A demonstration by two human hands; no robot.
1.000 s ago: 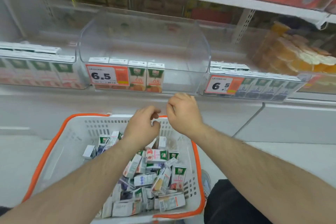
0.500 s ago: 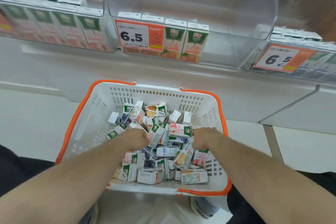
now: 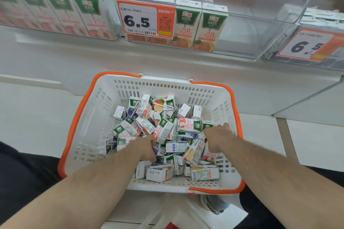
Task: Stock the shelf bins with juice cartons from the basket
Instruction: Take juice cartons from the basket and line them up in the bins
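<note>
1. Both hands had come down from the shelf edge, where they hovered a second before, into the basket [image 3: 89, 109] at the centre of the frame, and the view had tipped down with them.
2. The left hand [image 3: 147, 148] was sunk among the cartons [image 3: 167, 135] at lower centre, fingers curled down into the heap; whether it had closed on one carton I could not tell, since the fingertips were buried.
3. The right hand [image 3: 217, 138] lay right of centre near the basket's right wall, knuckles up and fingers bent into the pile; its hold, too, was hidden.
4. The cartons lay jumbled on all sides in the basket, several flavours mixed together, none yet lifted clear.
5. At top centre the clear bin [image 3: 260, 29] held only one front row of orange cartons [image 3: 212, 28] beside a 6.5 price tag [image 3: 141, 18], with bare space to their right and behind.
6. The bin at upper left [image 3: 55, 11] looked fully faced with pink-labelled cartons; the bin at upper right [image 3: 307, 46] was mostly hidden by its own tag.
7. The shift from shelf to basket suggested a fresh pick was under way, probably for matching orange cartons, and the sorting would need care because flavours were mixed
</note>
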